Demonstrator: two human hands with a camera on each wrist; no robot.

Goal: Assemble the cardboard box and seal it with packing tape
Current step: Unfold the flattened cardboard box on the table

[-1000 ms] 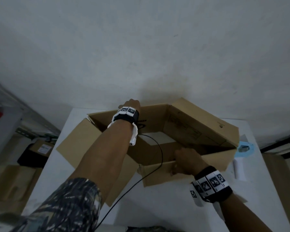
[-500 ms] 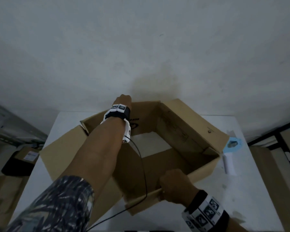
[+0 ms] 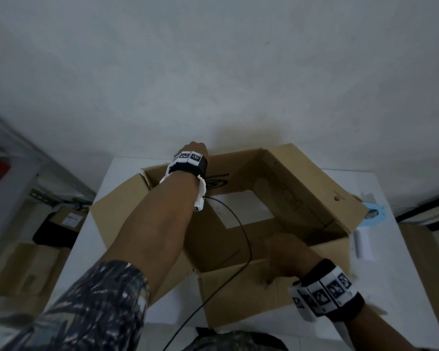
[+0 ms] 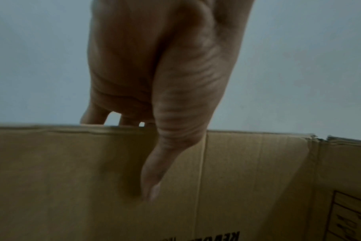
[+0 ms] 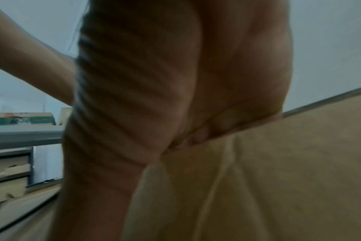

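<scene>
On the white desk (image 3: 147, 315), pushed against a plain grey wall at twelve o'clock, the cardboard box (image 3: 243, 297) takes up most of the surface, standing as an open sleeve with the desk showing through its middle, so neither end is closed yet. The step in hand looks like squaring the flattened box into a rectangle; the task is at an early stage, with flaps unfolded and nothing taped. The left hand (image 4: 155, 68) reaches to the far wall at about eleven o'clock and grips its top edge, fingers hooked over the outside and thumb pressed flat on the inner face. The right hand (image 3: 287, 259) clamps the near wall's top edge at about five o'clock, fingers inside and thumb on the outer face. The next move probably calls for pulling the walls square, then folding flaps inward at one end. A large flap juts toward nine o'clock past the desk's left edge, and a black cable (image 3: 241, 239) from the left wrist band drapes across the opening and could snag a folding flap. At three o'clock, just beside the box's right corner, lie a pale blue tape dispenser (image 3: 375, 215) and a small white roll (image 3: 363, 244), leaving little free desk on that side; open room lies mostly along the near edge.
</scene>
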